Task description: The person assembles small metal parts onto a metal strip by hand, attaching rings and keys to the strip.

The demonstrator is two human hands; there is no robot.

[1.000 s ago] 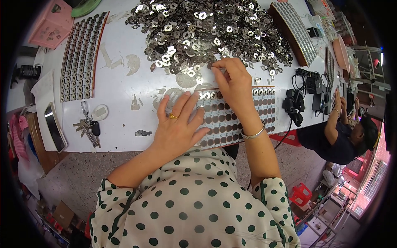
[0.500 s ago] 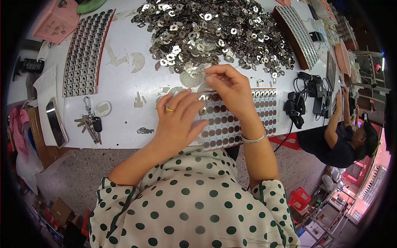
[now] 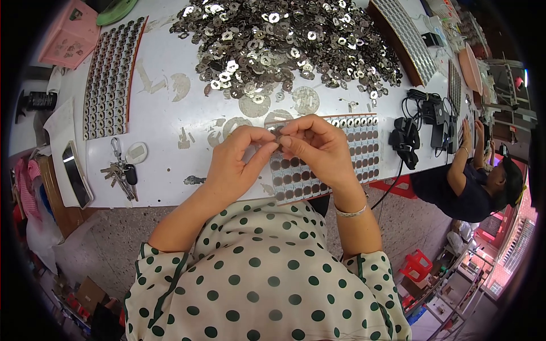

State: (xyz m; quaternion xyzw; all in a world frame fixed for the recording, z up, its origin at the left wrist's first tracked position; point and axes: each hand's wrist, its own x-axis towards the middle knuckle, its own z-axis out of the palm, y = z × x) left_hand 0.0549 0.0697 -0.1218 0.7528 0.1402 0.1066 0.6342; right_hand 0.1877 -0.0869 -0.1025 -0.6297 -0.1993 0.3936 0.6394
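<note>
My left hand (image 3: 234, 162) and my right hand (image 3: 323, 149) meet fingertip to fingertip over the upper left corner of a flat board (image 3: 365, 149). Both are closed in a pinch on a small metal piece (image 3: 278, 134), mostly covered by the fingers. Rows of dark round spots on pale squares fill the board. Along its far edge sit several shiny metal washers (image 3: 350, 122), and my right hand hides part of that row. Beyond the hands spreads a big heap of loose metal washers (image 3: 273, 51) with cut-out centres.
At left lie a filled board (image 3: 115, 79), keys (image 3: 120, 175) and a phone (image 3: 77, 173). A pink basket (image 3: 71, 35) stands at the back left. Another stacked board (image 3: 404, 42), black cables with a device (image 3: 405, 141) and a co-worker (image 3: 463, 182) are at right.
My left hand has risen from the board, its spread fingers closing to a pinch. My right hand has come down slightly, and the fingertips of both now meet.
</note>
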